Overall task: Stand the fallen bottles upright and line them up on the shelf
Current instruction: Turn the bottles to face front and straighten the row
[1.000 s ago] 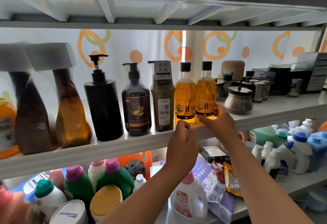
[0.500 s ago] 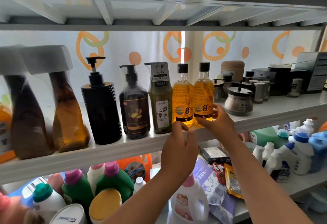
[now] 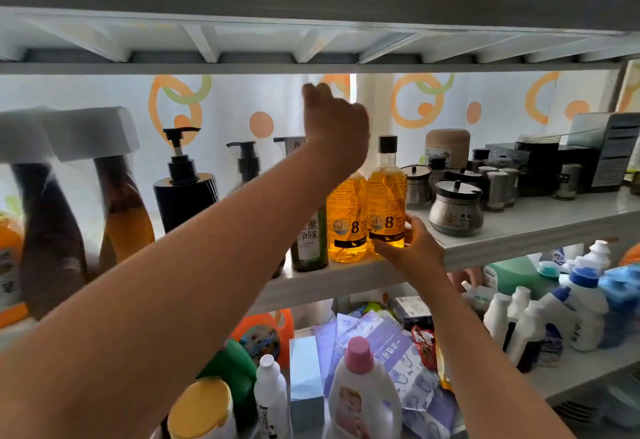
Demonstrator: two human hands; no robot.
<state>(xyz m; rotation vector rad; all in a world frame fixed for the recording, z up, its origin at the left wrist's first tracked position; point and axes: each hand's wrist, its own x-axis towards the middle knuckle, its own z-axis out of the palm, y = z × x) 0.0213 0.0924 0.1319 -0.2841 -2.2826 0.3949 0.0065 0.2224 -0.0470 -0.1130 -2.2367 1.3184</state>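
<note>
Two yellow bottles with black caps stand upright side by side on the white shelf [image 3: 519, 241]. My right hand [image 3: 410, 248] grips the base of the right yellow bottle [image 3: 386, 196]. Raised in front of the left yellow bottle [image 3: 346, 217], my left hand [image 3: 334, 123] has curled fingers and hides that bottle's cap; I cannot tell whether it holds anything. Left of them stand a green bottle [image 3: 310, 241], a dark pump bottle [image 3: 247, 161] mostly hidden by my arm, a black pump bottle [image 3: 185, 196] and two amber bottles with white caps [image 3: 121, 210].
Lidded metal jars [image 3: 455, 210] and a beige jar [image 3: 446, 144] stand just right of the yellow bottles. The shelf above [image 3: 311, 64] hangs low over the bottle tops. On the lower shelf are detergent bottles [image 3: 585, 310], a pink-capped bottle [image 3: 363, 400] and packets.
My left hand has left the base of the left yellow bottle and risen to the height of its cap. My right hand stays at the right bottle's base.
</note>
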